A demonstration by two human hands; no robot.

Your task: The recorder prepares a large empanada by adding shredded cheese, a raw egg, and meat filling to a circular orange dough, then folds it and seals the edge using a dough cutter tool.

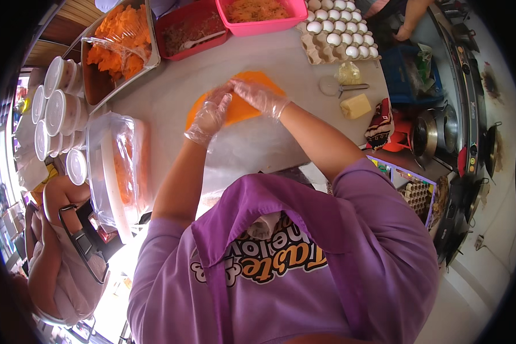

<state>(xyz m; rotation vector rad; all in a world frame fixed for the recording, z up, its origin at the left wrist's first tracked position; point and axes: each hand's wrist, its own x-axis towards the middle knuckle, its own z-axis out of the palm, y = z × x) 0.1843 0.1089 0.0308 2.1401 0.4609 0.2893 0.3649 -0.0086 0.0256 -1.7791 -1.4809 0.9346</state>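
Note:
A smooth, flat orange sheet [242,111] lies on the pale worktop in front of me; I cannot tell whether it is dough or plastic. Both hands wear clear plastic gloves and meet over its middle. My left hand [212,111] is on the near left part, its fingers bent towards the other hand. From the right, my right hand [260,95] reaches in, and its fingertips touch the left fingers. Anything between the palms is hidden.
Orange mash fills a tray [152,51] at left, beside a plastic-covered tub [144,172] and lidded containers [56,112]. Behind are a red basin [198,50] and pink basin [264,26]. Eggs [346,28], a yellow block [355,106] and a pizza cutter [353,87] lie right. Other people are nearby.

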